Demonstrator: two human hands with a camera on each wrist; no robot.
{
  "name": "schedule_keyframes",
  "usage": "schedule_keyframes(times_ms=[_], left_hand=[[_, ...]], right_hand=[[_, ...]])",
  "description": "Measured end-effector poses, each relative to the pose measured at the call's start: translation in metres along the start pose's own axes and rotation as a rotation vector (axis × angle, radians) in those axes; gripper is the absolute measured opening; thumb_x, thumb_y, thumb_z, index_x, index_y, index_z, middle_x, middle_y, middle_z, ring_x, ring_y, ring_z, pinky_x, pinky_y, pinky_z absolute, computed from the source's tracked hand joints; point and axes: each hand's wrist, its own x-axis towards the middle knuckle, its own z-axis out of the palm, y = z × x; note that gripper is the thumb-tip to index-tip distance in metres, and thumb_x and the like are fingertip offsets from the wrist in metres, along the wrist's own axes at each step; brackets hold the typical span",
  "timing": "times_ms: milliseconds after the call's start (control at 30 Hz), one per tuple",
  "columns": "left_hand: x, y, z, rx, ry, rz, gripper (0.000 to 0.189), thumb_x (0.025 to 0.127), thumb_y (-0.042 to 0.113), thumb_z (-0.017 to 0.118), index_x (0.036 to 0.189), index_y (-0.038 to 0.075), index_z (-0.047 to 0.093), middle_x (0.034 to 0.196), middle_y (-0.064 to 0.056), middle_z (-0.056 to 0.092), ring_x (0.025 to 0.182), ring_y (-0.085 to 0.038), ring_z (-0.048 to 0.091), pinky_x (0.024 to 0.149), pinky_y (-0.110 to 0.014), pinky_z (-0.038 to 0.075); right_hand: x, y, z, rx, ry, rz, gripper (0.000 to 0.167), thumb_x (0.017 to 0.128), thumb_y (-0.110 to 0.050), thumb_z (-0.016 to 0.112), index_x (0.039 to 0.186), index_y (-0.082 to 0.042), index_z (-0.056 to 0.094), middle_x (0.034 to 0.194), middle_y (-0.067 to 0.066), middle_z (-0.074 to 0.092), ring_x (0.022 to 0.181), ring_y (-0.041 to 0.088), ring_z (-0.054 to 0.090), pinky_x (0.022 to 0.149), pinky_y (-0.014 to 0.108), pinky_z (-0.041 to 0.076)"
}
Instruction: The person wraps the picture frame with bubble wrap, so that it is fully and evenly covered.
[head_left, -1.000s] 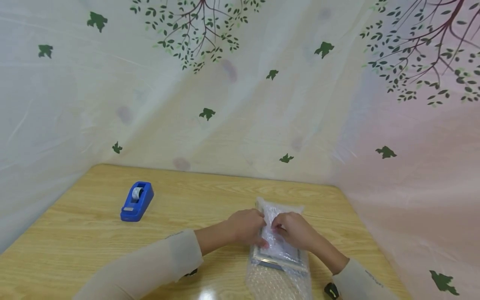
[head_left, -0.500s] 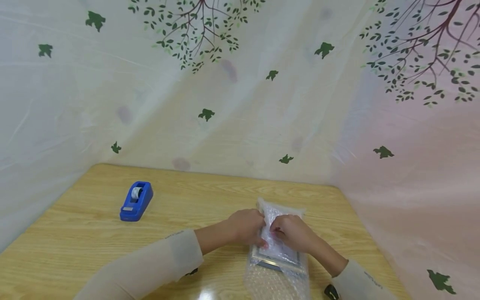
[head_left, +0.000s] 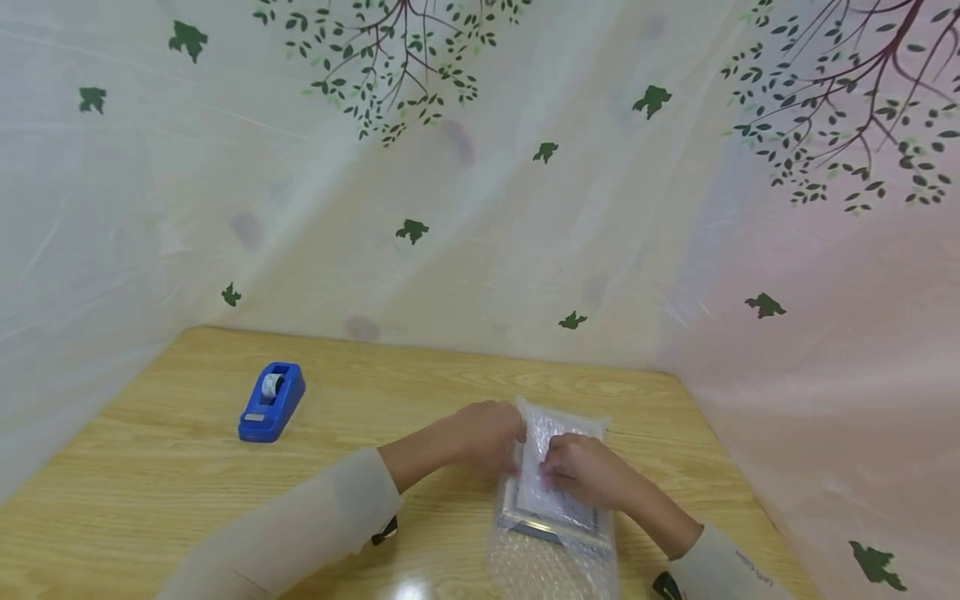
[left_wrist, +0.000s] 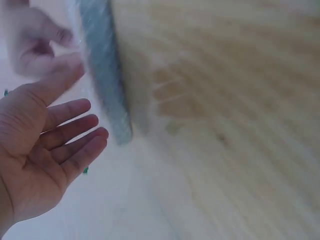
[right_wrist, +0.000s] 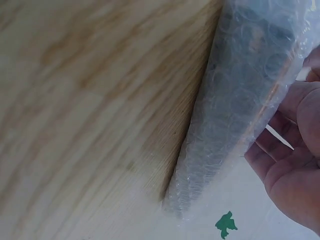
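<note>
A flat picture frame (head_left: pixel 528 527) with a gold edge lies on the table, partly wrapped in clear bubble wrap (head_left: pixel 536 567). Over its left side is my left hand (head_left: pixel 487 435); in the left wrist view that hand's fingers (left_wrist: pixel 75 112) are loosely extended beside the wrapped edge, gripping nothing. My right hand (head_left: pixel 588 471) is on top of the package, fingers bent and fingertips at the folded wrap. From the right wrist, the bubble-wrapped side (right_wrist: pixel 240 90) shows with the fingers (right_wrist: pixel 287 132) over its upper edge. Whether the right fingertips pinch the wrap or only press it, I cannot tell.
A blue tape dispenser (head_left: pixel 272 402) with a roll of tape stands at the left on the wooden table (head_left: pixel 375 375). Behind the table hangs a pale curtain (head_left: pixel 480 275) with printed leaves and branches. Unfolded bubble wrap extends toward the near edge.
My left hand has lifted off the wrap a little and shifted left and away from me. The right hand has moved slightly toward me, still on the package.
</note>
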Motion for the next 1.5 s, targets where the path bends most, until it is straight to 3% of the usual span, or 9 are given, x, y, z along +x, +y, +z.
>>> schedule_keyframes(times_ms=[133,200,300,400,600,867,1133,1300,1500], left_hand=[[0.010,-0.013,-0.006,0.006,0.072,-0.002,0.035,0.081,0.035,0.088,0.105,0.016,0.072,0.103,0.006,0.068,0.095,-0.013,0.065,0.074,-0.028,0.055],[0.014,-0.019,-0.005,0.020,0.090,-0.007,0.044,0.081,0.034,0.088,0.116,0.016,0.068,0.113,0.003,0.064,0.103,-0.015,0.062,0.080,-0.029,0.055],[0.020,-0.024,-0.003,0.013,0.074,-0.004,0.064,0.080,0.031,0.089,0.136,0.017,0.062,0.135,-0.001,0.060,0.122,-0.020,0.058,0.097,-0.036,0.052],[0.023,-0.028,0.001,-0.037,0.034,0.013,0.070,0.078,0.026,0.090,0.140,0.014,0.061,0.144,-0.004,0.058,0.133,-0.024,0.054,0.110,-0.039,0.044],[0.026,-0.036,0.008,-0.130,0.034,0.034,0.057,0.077,0.024,0.090,0.128,0.007,0.070,0.131,-0.006,0.068,0.125,-0.025,0.061,0.109,-0.033,0.045],[0.025,-0.043,0.009,-0.117,0.073,0.110,0.040,0.081,0.028,0.089,0.113,0.007,0.078,0.112,-0.004,0.075,0.108,-0.020,0.069,0.099,-0.030,0.051],[0.026,-0.044,0.006,-0.104,0.048,0.213,0.033,0.084,0.026,0.086,0.109,0.006,0.078,0.108,-0.004,0.076,0.104,-0.019,0.069,0.097,-0.028,0.051],[0.025,-0.045,0.004,-0.115,0.042,0.245,0.031,0.082,0.024,0.086,0.107,0.007,0.079,0.107,-0.003,0.075,0.103,-0.018,0.069,0.096,-0.027,0.051],[0.025,-0.041,0.000,-0.079,-0.005,0.254,0.027,0.085,0.024,0.083,0.107,0.008,0.080,0.107,-0.003,0.074,0.102,-0.019,0.068,0.094,-0.028,0.051]], right_hand=[[0.000,-0.003,-0.001,-0.008,-0.009,0.026,0.007,0.084,-0.006,0.081,0.086,-0.011,0.079,0.084,-0.008,0.065,0.079,0.006,0.060,0.073,0.029,0.055],[0.000,-0.004,-0.001,-0.010,-0.013,0.034,0.006,0.085,-0.006,0.081,0.087,-0.011,0.079,0.084,-0.008,0.065,0.079,0.006,0.060,0.073,0.030,0.055],[0.001,-0.006,-0.002,-0.018,-0.016,0.042,0.006,0.085,-0.006,0.081,0.088,-0.011,0.079,0.085,-0.007,0.066,0.080,0.007,0.061,0.074,0.030,0.055],[0.001,-0.006,0.000,-0.030,-0.020,0.042,0.006,0.086,-0.007,0.081,0.089,-0.011,0.079,0.086,-0.006,0.066,0.081,0.008,0.062,0.075,0.031,0.056],[0.000,-0.006,0.001,-0.034,-0.018,0.043,0.006,0.086,-0.007,0.081,0.090,-0.011,0.079,0.086,-0.006,0.066,0.080,0.008,0.062,0.075,0.030,0.056],[-0.001,-0.005,0.000,-0.031,-0.003,0.023,0.007,0.085,-0.007,0.081,0.088,-0.012,0.077,0.085,-0.007,0.064,0.079,0.007,0.060,0.073,0.030,0.054],[-0.006,-0.002,0.001,0.003,-0.001,0.022,0.009,0.089,-0.009,0.078,0.097,-0.008,0.077,0.096,-0.002,0.068,0.089,0.013,0.067,0.080,0.033,0.057],[-0.012,0.004,0.000,0.029,-0.044,0.018,0.022,0.092,-0.017,0.076,0.110,-0.006,0.075,0.108,0.003,0.070,0.101,0.020,0.068,0.089,0.040,0.057],[-0.019,0.007,-0.001,0.088,-0.124,0.100,0.047,0.092,-0.036,0.076,0.125,-0.004,0.068,0.125,0.007,0.068,0.120,0.031,0.062,0.103,0.050,0.049]])
